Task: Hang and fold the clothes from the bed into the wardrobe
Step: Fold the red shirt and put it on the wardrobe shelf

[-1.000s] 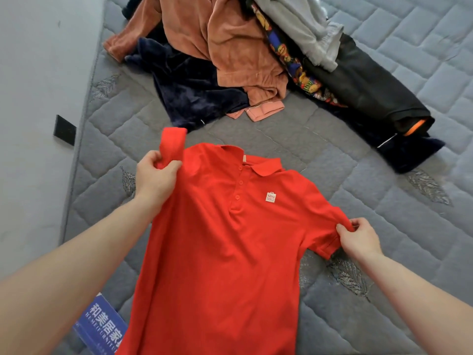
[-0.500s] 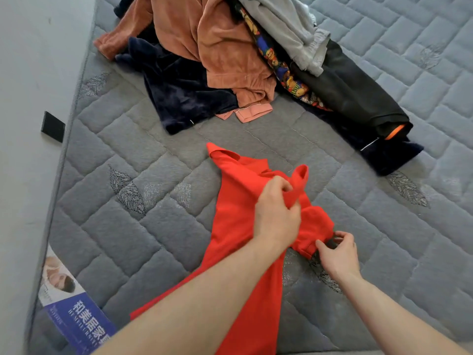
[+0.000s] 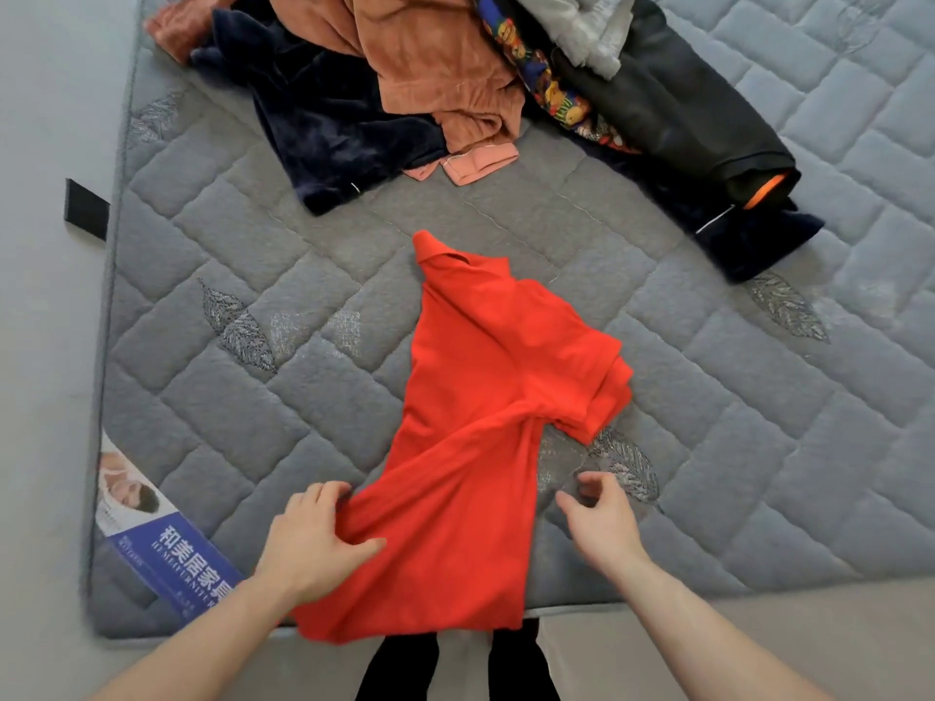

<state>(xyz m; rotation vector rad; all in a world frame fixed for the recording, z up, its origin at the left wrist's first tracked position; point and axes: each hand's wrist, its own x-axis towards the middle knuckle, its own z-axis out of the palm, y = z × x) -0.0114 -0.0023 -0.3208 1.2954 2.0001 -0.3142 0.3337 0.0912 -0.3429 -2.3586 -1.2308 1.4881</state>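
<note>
- Nearest to you, at the front edge of the mattress (image 3: 313,316), your left hand (image 3: 311,541) grips the left side of the red polo shirt (image 3: 485,412), thumb on top and fingers curled into a bunch of cloth
- Your right hand (image 3: 602,523) hovers just off the shirt's right edge, fingers loosely curled and holding nothing; it is close to the cloth but apart from it
- Shirt lies folded lengthwise in half, hem hanging over the mattress edge toward you, both sleeves stacked at the right, collar pointing away
- Handling judgement: light, soft knit, no stiffness; it will slump and crease wherever unsupported, and the folded layers will slide apart if dragged. Take hold at the hem corners through both layers, or at the shoulder seam, rather than mid-panel
- Printed label (image 3: 167,554) sits at the mattress corner to your left
- Farthest off, the unsorted pile waits: a navy fleece garment (image 3: 329,124), a rust-brown garment (image 3: 435,58), a black jacket (image 3: 683,108), well apart from the shirt
</note>
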